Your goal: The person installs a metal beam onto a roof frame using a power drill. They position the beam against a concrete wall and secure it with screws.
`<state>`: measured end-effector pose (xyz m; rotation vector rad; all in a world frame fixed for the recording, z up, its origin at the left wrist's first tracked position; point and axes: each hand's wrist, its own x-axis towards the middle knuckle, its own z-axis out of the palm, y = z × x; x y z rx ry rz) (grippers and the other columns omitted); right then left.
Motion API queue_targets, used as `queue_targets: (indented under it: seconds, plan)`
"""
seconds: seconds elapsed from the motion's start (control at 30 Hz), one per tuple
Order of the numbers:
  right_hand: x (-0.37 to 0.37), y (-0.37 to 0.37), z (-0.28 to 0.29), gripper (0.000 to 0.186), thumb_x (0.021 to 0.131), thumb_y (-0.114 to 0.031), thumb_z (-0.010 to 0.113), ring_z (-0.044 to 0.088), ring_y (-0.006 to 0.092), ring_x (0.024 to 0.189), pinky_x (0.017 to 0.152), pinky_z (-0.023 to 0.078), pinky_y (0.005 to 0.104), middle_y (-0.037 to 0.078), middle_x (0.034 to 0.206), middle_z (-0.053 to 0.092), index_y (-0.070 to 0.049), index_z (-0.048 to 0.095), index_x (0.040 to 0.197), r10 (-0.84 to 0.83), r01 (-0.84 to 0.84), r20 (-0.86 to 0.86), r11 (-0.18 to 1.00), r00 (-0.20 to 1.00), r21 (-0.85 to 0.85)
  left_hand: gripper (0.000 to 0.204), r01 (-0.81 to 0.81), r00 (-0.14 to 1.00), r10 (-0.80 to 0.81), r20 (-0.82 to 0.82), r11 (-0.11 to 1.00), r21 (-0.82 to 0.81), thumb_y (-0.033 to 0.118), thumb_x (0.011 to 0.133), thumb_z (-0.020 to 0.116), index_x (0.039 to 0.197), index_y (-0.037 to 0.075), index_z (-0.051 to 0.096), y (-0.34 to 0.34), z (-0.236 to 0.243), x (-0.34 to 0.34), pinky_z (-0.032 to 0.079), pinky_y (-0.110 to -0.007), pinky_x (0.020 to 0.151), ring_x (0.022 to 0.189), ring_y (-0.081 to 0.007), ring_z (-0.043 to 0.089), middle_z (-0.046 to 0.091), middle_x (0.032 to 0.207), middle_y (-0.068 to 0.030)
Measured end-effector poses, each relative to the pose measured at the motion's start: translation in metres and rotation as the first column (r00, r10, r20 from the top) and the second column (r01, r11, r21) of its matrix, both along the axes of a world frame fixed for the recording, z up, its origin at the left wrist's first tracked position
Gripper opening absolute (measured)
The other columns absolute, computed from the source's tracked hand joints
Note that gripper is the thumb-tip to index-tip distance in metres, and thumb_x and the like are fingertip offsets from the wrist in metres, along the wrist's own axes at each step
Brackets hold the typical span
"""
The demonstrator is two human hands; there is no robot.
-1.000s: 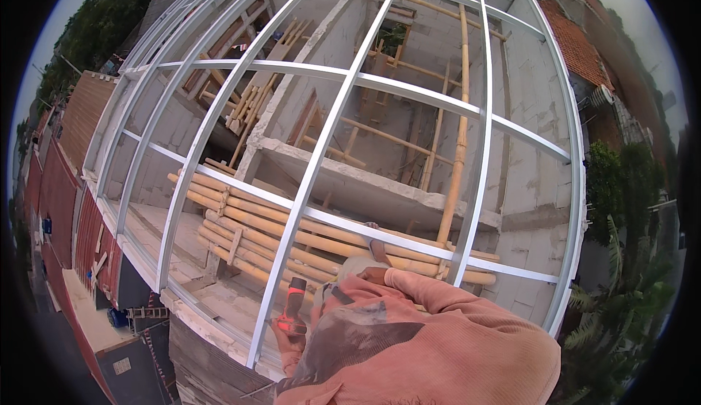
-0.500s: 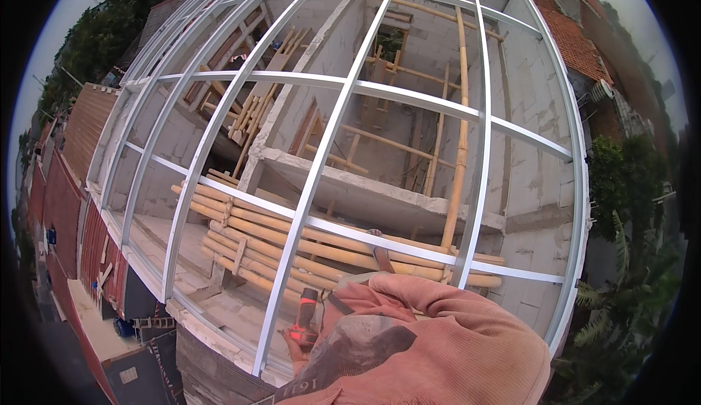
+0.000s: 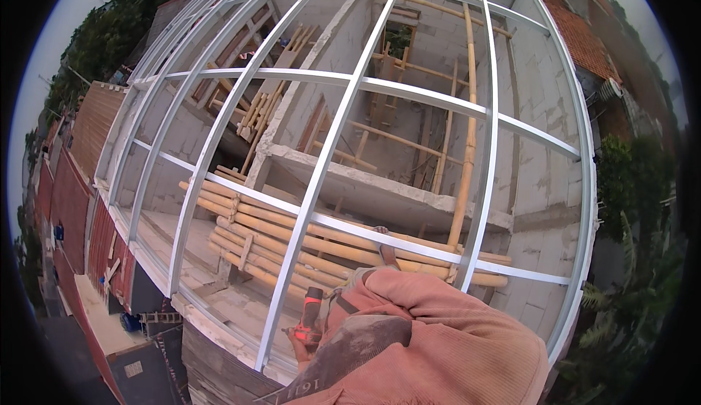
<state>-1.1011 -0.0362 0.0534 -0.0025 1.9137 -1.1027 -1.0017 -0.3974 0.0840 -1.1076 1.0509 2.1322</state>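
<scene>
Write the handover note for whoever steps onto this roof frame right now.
Hands: one hand grips the red and black cordless drill, only its fingers showing; left or right cannot be told. The other hand is hidden behind the salmon-pink ribbed sleeve.
Things: the drill sits just right of a long pale grey metal rail, near the frame's lower edge. Yellow bamboo poles lie stacked on the concrete slab below.
Done: the grid of rails spans the opening.
Left: screws are too small to see, so check each crossing, probably starting nearest the drill.
</scene>
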Motion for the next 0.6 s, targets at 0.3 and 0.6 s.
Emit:
queue_targets:
  seconds: [0.3,0.6]
  plan:
    - [-0.007,0.033,-0.013,0.056,0.098,-0.048,0.051,0.065,0.0311,0.115,0.103,0.045,0.0408,0.015,0.129,0.067,-0.008,0.056,0.137,0.016,-0.043,0.070,0.916,0.997,0.398,0.067,0.003,0.994,-0.031,-0.110,0.969,-0.246,0.064,0.099,0.039,0.126,0.005,0.056,0.026,0.013,0.000,0.058,-0.046,0.084,0.092,-0.0297,0.070,0.070,0.105,-0.0151]
    - [-0.009,0.038,0.004,0.062,0.098,-0.049,0.048,0.064,0.0315,0.117,0.106,0.044,0.0421,0.015,0.133,0.065,-0.007,0.051,0.144,0.018,-0.032,0.033,0.870,0.999,0.493,0.067,0.064,0.993,-0.057,-0.105,0.996,0.066,0.065,0.100,0.042,0.139,0.011,0.051,0.030,0.009,-0.019,0.056,-0.046,0.089,0.105,-0.0294,0.065,0.063,0.124,-0.0126]
